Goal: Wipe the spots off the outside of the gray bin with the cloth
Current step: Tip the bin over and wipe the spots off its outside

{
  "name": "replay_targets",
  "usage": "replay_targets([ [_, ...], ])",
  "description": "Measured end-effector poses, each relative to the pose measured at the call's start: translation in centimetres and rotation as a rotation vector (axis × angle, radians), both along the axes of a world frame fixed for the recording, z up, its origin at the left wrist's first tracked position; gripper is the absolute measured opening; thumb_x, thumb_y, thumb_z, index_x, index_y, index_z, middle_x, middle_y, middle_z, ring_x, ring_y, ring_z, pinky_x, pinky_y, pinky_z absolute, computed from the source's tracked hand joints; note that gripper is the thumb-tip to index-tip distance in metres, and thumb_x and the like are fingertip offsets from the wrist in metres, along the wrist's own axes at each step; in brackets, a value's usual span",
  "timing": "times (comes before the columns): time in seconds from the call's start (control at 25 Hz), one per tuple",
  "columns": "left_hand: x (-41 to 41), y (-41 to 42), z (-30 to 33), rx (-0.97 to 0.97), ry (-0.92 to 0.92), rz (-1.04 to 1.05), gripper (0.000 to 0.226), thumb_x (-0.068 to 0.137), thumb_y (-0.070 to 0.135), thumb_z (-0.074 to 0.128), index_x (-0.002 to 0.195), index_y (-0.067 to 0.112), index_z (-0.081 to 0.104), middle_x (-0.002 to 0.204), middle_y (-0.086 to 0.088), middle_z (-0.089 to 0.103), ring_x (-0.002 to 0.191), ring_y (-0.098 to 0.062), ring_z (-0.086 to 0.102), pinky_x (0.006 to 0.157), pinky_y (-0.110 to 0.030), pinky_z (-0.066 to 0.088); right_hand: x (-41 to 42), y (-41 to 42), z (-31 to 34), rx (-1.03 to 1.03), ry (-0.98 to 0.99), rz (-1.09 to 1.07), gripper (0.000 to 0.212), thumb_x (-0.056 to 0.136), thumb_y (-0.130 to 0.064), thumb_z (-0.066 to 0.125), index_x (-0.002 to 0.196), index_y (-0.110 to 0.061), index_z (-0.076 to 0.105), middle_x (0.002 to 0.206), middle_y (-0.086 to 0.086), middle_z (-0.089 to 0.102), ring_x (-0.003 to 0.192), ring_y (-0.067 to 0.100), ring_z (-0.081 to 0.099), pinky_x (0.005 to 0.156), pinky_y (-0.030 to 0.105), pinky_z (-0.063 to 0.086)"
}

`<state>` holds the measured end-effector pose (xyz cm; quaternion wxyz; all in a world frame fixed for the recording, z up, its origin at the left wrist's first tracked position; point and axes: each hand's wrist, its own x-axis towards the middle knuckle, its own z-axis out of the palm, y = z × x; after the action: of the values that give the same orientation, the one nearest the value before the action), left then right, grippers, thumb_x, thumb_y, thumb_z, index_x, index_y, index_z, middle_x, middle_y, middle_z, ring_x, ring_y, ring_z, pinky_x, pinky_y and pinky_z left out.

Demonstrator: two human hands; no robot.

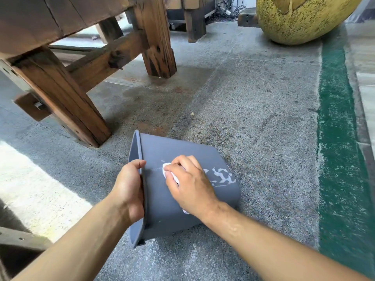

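The gray bin (174, 151) lies on its side on the concrete floor, its open mouth facing left. My left hand (128, 189) grips the rim of the bin, fingers curled inside the opening. My right hand (191, 183) presses a small white cloth (168, 172) against the bin's upper side wall. White smeared spots (222, 175) show on the wall to the right of my right hand, near the bin's base. A small white patch (185, 211) peeks out under my right wrist.
A heavy wooden table (67, 63) with thick legs stands to the upper left, one leg close to the bin. A large yellow speckled round object (300, 19) sits at the upper right. A green painted stripe (336, 159) runs down the floor on the right.
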<state>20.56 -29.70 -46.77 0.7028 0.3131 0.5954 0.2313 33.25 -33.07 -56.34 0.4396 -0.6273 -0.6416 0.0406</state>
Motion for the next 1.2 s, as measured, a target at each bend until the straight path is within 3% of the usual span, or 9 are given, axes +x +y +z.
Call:
replay_targets([
  [0.16,-0.3,0.2,-0.6,-0.042,0.063,0.021,0.058,0.097,0.05,0.039,0.127,0.012,0.073,0.111,-0.018,0.079,0.09,-0.033,0.072,0.08,-0.041,0.057,3.4,-0.7,-3.1,-0.076,0.013,-0.129,0.015,0.088,-0.019,0.064,0.096,-0.016,0.077,0.095,0.001,0.064,0.094,0.026,0.057,0.081,0.039,0.054],
  [0.32,-0.5,0.3,-0.8,-0.035,0.08,0.034,0.056,0.102,0.05,0.037,0.129,0.015,0.071,0.112,-0.016,0.079,0.101,-0.033,0.073,0.093,-0.045,0.055,8.7,-2.3,-6.2,-0.353,0.076,-0.351,0.018,0.095,-0.023,0.06,0.106,-0.016,0.073,0.107,-0.001,0.056,0.103,0.018,0.047,0.086,0.03,0.045],
  [0.48,0.1,0.1,-0.4,-0.02,0.072,-0.006,0.056,0.103,0.052,0.037,0.13,0.016,0.069,0.115,-0.015,0.079,0.109,-0.033,0.073,0.105,-0.049,0.05,12.4,-3.4,-6.8,-0.668,0.299,-0.615,0.022,0.099,-0.021,0.053,0.102,-0.014,0.073,0.107,0.011,0.068,0.079,0.023,0.054,0.062,0.024,0.038],
  [0.6,0.3,-0.3,0.2,-0.003,0.037,-0.019,0.056,0.1,0.056,0.042,0.124,0.016,0.073,0.113,-0.014,0.079,0.104,-0.032,0.075,0.096,-0.047,0.056,12.9,-3.6,-5.3,-0.649,0.346,-0.694,0.02,0.097,-0.02,0.056,0.098,-0.016,0.075,0.107,0.013,0.069,0.071,0.022,0.052,0.054,0.022,0.035],
  [0.68,0.2,-0.4,0.5,-0.012,0.012,-0.003,0.059,0.096,0.059,0.046,0.12,0.013,0.075,0.113,-0.017,0.079,0.1,-0.032,0.076,0.085,-0.045,0.06,11.7,-3.0,-3.0,-0.495,0.381,-0.599,0.017,0.098,-0.022,0.058,0.102,-0.018,0.074,0.112,0.006,0.062,0.073,0.011,0.05,0.049,0.009,0.033],
  [0.8,0.4,-0.3,0.7,-0.025,-0.016,0.038,0.07,0.094,0.061,0.047,0.122,0.002,0.072,0.127,-0.025,0.071,0.114,-0.036,0.07,0.094,-0.046,0.057,7.2,-1.7,0.9,-0.153,0.358,-0.292,0.011,0.092,-0.023,0.065,0.096,-0.024,0.076,0.101,-0.003,0.06,0.08,0.008,0.056,0.062,0.0,0.041],
  [0.96,0.6,0.0,1.0,-0.058,-0.13,0.062,0.081,0.098,0.064,0.036,0.126,-0.006,0.067,0.111,-0.026,0.074,0.091,-0.033,0.072,0.087,-0.039,0.058,0.0,-1.0,3.0,0.156,0.195,0.063,0.01,0.085,-0.011,0.07,0.091,-0.011,0.078,0.089,0.007,0.066,0.085,0.026,0.063,0.082,0.029,0.051],
  [1.08,0.3,0.3,0.9,-0.064,-0.145,0.031,0.093,0.095,0.072,0.028,0.12,-0.009,0.068,0.111,-0.031,0.074,0.091,-0.031,0.074,0.084,-0.036,0.055,-2.1,0.1,3.0,0.105,0.15,0.129,0.014,0.088,-0.011,0.067,0.098,-0.008,0.076,0.093,0.008,0.065,0.092,0.028,0.059,0.086,0.035,0.05],
  [1.2,0.1,0.2,0.9,-0.053,-0.123,-0.006,0.089,0.096,0.072,0.026,0.113,-0.003,0.073,0.101,-0.027,0.078,0.086,-0.031,0.078,0.08,-0.039,0.055,-1.9,2.3,2.3,-0.044,0.123,0.072,0.02,0.09,-0.016,0.061,0.102,-0.01,0.076,0.099,0.005,0.064,0.101,0.027,0.056,0.092,0.037,0.048],
])
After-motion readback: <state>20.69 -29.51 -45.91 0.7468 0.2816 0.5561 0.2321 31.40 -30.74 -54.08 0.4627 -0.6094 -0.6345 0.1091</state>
